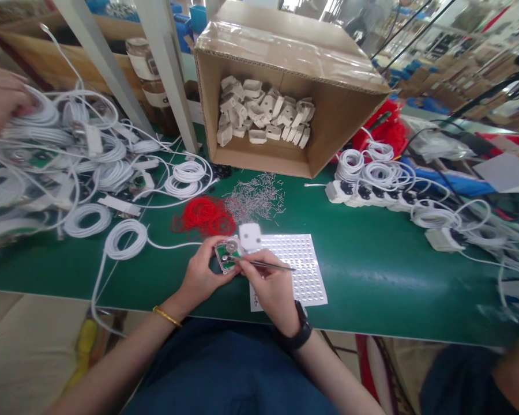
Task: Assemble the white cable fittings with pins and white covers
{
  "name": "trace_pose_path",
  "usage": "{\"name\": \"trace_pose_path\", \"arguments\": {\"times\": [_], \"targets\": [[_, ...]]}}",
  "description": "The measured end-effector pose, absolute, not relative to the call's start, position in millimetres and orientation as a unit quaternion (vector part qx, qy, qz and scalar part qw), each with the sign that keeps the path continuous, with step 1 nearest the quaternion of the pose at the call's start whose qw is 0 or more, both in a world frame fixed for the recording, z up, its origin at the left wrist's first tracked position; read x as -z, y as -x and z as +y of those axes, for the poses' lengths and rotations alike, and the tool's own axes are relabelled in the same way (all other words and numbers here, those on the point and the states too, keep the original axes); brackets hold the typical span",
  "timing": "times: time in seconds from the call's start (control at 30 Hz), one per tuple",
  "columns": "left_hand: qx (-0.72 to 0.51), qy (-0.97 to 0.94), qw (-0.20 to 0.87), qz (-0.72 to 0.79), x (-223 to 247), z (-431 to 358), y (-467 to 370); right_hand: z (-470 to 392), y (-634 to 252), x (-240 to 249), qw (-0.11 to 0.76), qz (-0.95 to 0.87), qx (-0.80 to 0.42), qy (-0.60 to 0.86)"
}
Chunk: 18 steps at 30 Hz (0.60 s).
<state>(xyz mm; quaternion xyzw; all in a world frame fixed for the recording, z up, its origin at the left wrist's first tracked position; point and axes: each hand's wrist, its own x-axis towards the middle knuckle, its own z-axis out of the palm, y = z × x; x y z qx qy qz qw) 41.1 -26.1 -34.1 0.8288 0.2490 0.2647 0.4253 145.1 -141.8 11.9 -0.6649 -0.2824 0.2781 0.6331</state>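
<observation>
My left hand (203, 266) is closed round a small square housing (222, 251) with a green circuit board inside and a white cable running off to a coil (126, 238). Between the fingers of my right hand (268, 283) are thin metal tweezers (273, 266), their tip over a small round silvery part on the board. Just behind the right hand stands a white plastic cover (249, 236) with small dark spots. Under that hand lies a white sheet (308, 259) with rows of small shiny round pieces.
Red rubber rings (204, 215) and a heap of screws (259, 196) lie behind my hands. An open cardboard box (346, 86) of white housings stands at the back. Coiled cables (108, 147) crowd the left, beside another person's hand (2, 98). Cabled white units (367, 195) line the right.
</observation>
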Motion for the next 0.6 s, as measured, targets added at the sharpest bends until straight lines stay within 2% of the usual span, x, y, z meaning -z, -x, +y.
{"name": "trace_pose_path", "arguments": {"times": [0.13,0.23,0.3,0.47,0.53,0.6], "targets": [[-0.251,-0.816,0.453,0.256,36.9,-24.1,-42.9,-150.0,-170.6,-21.7,0.716,-0.203,-0.298,0.597],[-0.25,-0.806,0.469,0.26,39.3,-22.7,-42.2,-154.3,-201.7,-30.8,0.731,-0.203,-0.171,0.629],[-0.263,-0.794,0.48,0.266,40.7,-22.4,-41.4,-150.3,-216.6,-30.9,0.654,-0.245,-0.105,0.708],[-0.318,-0.752,0.499,0.291,39.4,-22.5,-39.4,-120.9,-204.5,-12.7,0.282,-0.399,-0.089,0.868],[-0.334,-0.749,0.49,0.293,35.5,-22.9,-37.1,-110.9,-189.7,-6.0,0.197,-0.411,-0.102,0.884],[-0.339,-0.762,0.468,0.291,28.8,-23.8,-34.3,-105.6,-179.5,-2.6,0.164,-0.405,-0.114,0.892]]}}
